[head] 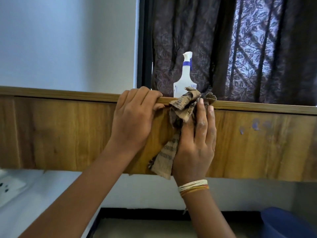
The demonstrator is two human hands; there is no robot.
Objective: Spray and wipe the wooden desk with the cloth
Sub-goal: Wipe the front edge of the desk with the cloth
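A pale wall [65, 42] painted a bluish white fills the 10 o'clock side of the room. Beside it, a dark window frame [143, 42] rises at 12 o'clock. Behind that frame hangs a dark purple curtain [257, 48] with a leaf pattern, and daylight glows through its folds toward 2 o'clock. More white wall [154, 191] runs across lower down, edged by a black skirting strip [137, 214] at 6 o'clock, with a grey-beige floor [145, 228] below it. A blue rounded tub [288, 222] sits at 4 o'clock. At 8 o'clock lies something white with dark spots [10, 186], too blurred to name.
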